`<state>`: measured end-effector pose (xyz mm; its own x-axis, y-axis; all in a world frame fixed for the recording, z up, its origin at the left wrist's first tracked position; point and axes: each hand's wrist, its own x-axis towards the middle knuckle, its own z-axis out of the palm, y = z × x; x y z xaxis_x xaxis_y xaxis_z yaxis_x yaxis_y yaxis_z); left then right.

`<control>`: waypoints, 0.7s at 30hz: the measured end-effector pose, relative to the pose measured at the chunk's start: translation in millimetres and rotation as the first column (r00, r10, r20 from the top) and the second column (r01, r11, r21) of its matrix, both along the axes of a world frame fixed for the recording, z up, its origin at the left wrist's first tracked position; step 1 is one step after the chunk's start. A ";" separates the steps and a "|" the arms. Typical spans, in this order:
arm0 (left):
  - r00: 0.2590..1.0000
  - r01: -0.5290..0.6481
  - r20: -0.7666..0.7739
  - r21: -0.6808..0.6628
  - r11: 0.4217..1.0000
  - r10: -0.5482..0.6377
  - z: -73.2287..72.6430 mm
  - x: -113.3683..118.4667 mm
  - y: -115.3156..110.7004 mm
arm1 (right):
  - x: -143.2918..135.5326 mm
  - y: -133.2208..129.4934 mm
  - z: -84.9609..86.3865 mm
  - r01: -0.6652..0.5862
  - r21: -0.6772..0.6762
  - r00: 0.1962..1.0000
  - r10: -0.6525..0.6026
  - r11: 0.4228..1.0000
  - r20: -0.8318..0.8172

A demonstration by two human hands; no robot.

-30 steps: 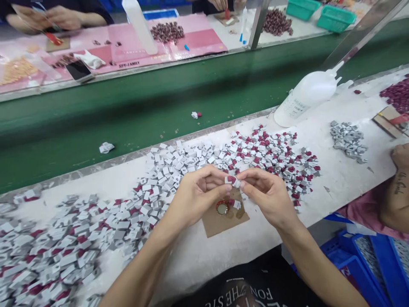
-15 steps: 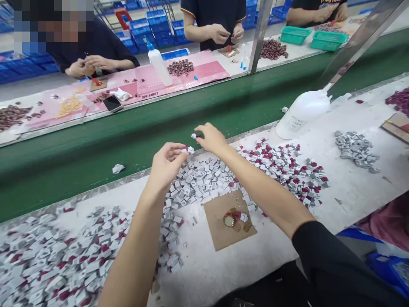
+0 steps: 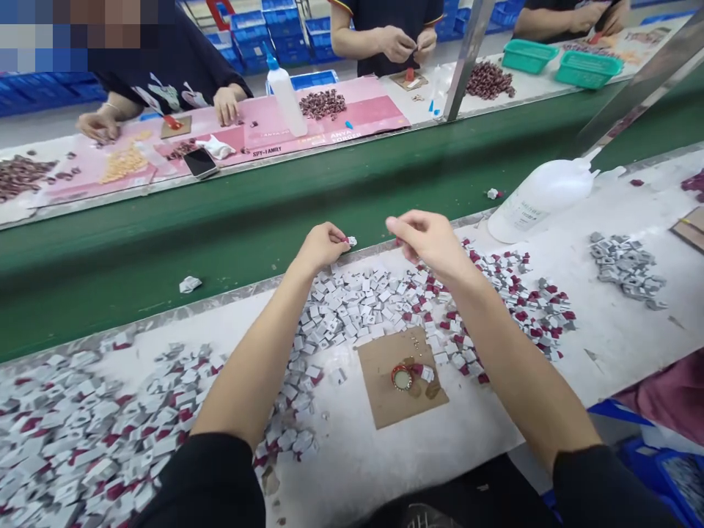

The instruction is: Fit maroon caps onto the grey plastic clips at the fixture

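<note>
My left hand [image 3: 324, 246] is closed at the near edge of the green belt, pinching a small white and dark red plastic piece [image 3: 352, 241] by its red end. To its right, my right hand [image 3: 426, 238] hovers above the pile with its fingers curled. A speck of dark red shows by those fingertips, but the thing itself is mostly hidden. Below both hands spreads a heap of white-grey plastic pieces [image 3: 344, 304], mixed with dark red ones towards the right. A cardboard square [image 3: 385, 403] nearer me carries a bottle cap [image 3: 402, 378] and one white-red piece [image 3: 426, 374].
More pieces [image 3: 82, 425] cover the table at left; a grey pile [image 3: 627, 268] lies at right. A white bottle [image 3: 536, 202] leans by the green belt [image 3: 264, 227]. One loose piece [image 3: 190, 284] rests on the belt. Co-workers sit across, beyond a metal post [image 3: 465, 62].
Both hands have moved rightward in view and farther apart. My right hand has left the belt edge and come back over the pile. The co-worker at upper left has parted their hands.
</note>
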<state>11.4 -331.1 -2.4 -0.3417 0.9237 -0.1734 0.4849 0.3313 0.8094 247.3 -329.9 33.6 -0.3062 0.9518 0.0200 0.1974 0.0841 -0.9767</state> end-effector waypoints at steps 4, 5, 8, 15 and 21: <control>0.996 0.040 -0.077 -0.019 0.999 -0.042 -4.3 0.8 12.5 | 56.8 -83.0 -10.3 -0.009 -0.115 1.000 0.010 0.993 0.009; 0.994 0.041 -0.101 -0.021 0.999 -0.043 -3.9 -0.2 12.0 | 65.8 -101.9 -14.8 -0.020 -0.188 1.000 0.019 0.982 -0.011; 0.983 0.022 -0.182 -0.009 1.000 -0.023 2.1 -0.3 -2.7 | 84.8 -146.6 -29.1 -0.034 -0.386 0.994 -0.010 0.922 -0.113; 0.789 0.441 -0.467 -0.023 0.897 -0.400 17.7 31.8 -81.8 | 100.5 -190.6 -46.7 0.009 -0.530 0.958 -0.158 0.848 -0.238; 0.772 0.426 -0.514 -0.019 0.905 -0.374 1.3 45.1 -91.2 | 95.5 -200.1 -49.8 0.061 -0.388 0.992 -0.099 0.920 -0.079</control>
